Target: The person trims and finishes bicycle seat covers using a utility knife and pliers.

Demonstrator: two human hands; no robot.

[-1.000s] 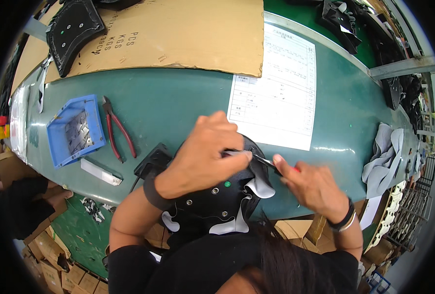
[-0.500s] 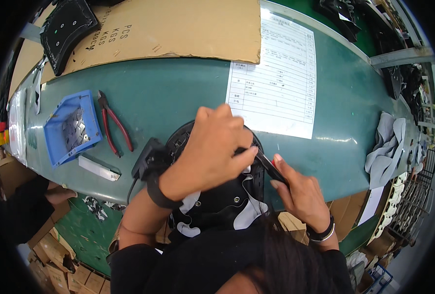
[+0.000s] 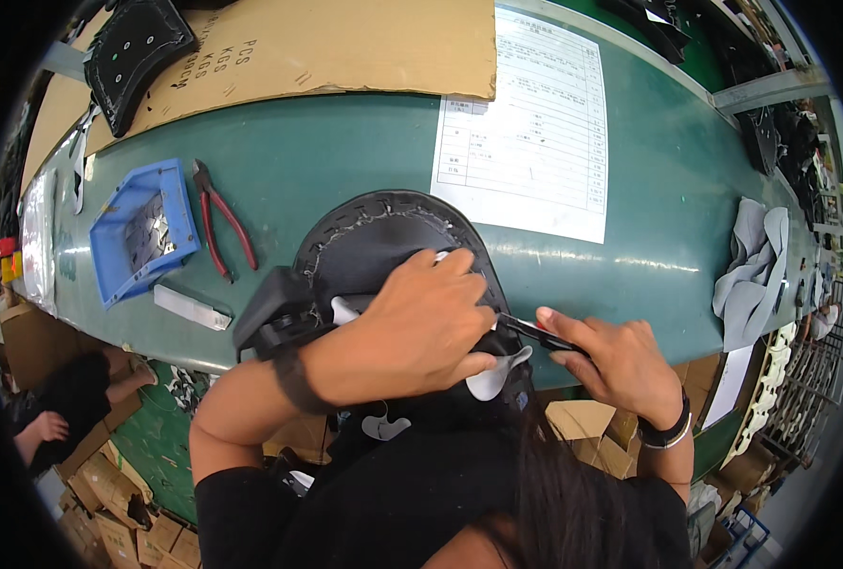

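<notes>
One black shell beneath and beyond the left hand, which curls over it, any pinch hidden, presumably bracing it against the slim black tool gripped in the closed right hand, tip toward the left hand.

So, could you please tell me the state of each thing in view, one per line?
Left hand: fingers curled, on the black padded piece
Right hand: closed around the black-and-red tool
Blue bin: open, holding small shiny pieces
Red-handled pliers: lying, handles apart
Cardboard: flat on the green table
Paper sheet: flat, partly under the cardboard
Grey cloth: rumpled
</notes>
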